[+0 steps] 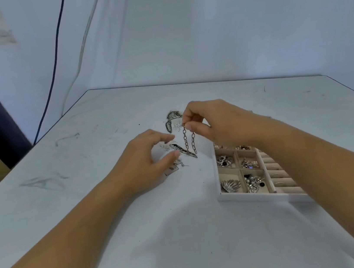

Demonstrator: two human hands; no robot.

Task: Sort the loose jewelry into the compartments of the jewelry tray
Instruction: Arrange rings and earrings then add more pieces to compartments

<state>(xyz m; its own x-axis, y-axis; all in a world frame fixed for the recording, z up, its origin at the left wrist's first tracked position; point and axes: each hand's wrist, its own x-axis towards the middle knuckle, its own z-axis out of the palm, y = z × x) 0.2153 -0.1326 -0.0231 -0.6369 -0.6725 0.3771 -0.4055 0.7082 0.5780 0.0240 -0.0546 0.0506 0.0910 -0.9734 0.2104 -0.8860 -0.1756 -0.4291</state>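
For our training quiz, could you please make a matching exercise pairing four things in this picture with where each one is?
Things:
1. chain
2. tray
3. left hand
4. fan brooch

Places:
A. in the tray's near left compartment
B. hanging from the right hand's fingertips
C. on the table, under the right forearm
D. curled open over loose pieces on the table

Pairs: 1-B, 2-C, 3-D, 4-A
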